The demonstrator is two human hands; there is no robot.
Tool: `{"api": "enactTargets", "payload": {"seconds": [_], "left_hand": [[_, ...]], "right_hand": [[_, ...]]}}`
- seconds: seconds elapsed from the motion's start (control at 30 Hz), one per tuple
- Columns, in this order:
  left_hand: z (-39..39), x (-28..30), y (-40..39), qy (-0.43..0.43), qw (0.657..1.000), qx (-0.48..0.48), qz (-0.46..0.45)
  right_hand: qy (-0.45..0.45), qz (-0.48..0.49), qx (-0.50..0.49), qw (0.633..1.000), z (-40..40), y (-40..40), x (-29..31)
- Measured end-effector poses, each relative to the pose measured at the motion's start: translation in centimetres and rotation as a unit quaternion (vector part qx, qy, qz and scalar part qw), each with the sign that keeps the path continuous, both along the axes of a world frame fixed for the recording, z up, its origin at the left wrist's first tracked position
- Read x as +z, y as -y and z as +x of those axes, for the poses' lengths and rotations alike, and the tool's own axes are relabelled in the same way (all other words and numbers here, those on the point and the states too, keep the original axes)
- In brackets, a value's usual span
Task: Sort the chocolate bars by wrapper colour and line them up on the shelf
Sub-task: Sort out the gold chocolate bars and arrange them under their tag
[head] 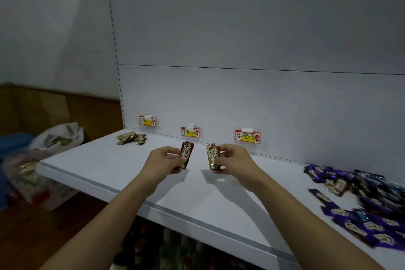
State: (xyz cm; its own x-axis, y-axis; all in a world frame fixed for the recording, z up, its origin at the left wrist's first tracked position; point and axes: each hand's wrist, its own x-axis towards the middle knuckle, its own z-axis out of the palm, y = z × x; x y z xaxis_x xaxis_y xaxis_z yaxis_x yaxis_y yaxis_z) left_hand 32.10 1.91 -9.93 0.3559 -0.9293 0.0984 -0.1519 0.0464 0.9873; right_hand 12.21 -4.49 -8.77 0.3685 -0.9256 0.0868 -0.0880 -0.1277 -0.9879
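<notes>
Your left hand (163, 160): fingers curled round one brown-wrapped chocolate bar (186, 155), held upright above the white shelf (122, 166), wrapper face toward you.

Your right hand (233, 160): pinching one gold-wrapped chocolate bar (211, 156), also upright, just beside the brown one but apart from it. Both bars sit in the air over the middle of the shelf, in front of the middle label.

Shelf back panel: three small red-and-yellow labels with handwriting, left label (148, 120), middle label (190, 132), right label (247, 136).

Below the left label: a small cluster of gold-wrapped bars (131, 138), lying flat on the shelf, roughly side by side.

Right end of the shelf: an unsorted pile of bars (363, 204), mostly purple wrappers, a few blue and at least one gold among them, overlapping at mixed angles.

Left of the shelf, lower down: a white plastic bag (58, 137) and blurred packages; contents not legible.
</notes>
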Motion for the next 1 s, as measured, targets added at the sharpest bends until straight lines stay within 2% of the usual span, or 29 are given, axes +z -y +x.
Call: {"api": "enactTargets", "payload": {"seconds": [0.33,0.57,0.73,0.9,1.0], "left_hand": [[16.6,-2.9,1.1,0.055,0.993,0.103,0.024],[26.3,-3.4,5.7,0.137,0.977,0.163,0.030],[30.2,-4.0,9.5,0.188,0.969,0.157,0.035],[31.3,-4.3,12.7,0.310,0.938,0.151,0.046],[31.0,-4.5,12.9,0.363,0.914,0.165,0.072]], "right_hand": [[-0.084,-0.031,0.048,0.995,17.8,4.4,-2.4],[-0.121,-0.061,0.034,0.990,28.2,10.4,-4.5],[-0.115,-0.052,0.005,0.992,33.8,14.7,-4.8],[-0.228,-0.186,-0.023,0.956,36.5,16.6,-5.2],[-0.266,-0.234,-0.045,0.934,36.5,16.8,-5.5]]}}
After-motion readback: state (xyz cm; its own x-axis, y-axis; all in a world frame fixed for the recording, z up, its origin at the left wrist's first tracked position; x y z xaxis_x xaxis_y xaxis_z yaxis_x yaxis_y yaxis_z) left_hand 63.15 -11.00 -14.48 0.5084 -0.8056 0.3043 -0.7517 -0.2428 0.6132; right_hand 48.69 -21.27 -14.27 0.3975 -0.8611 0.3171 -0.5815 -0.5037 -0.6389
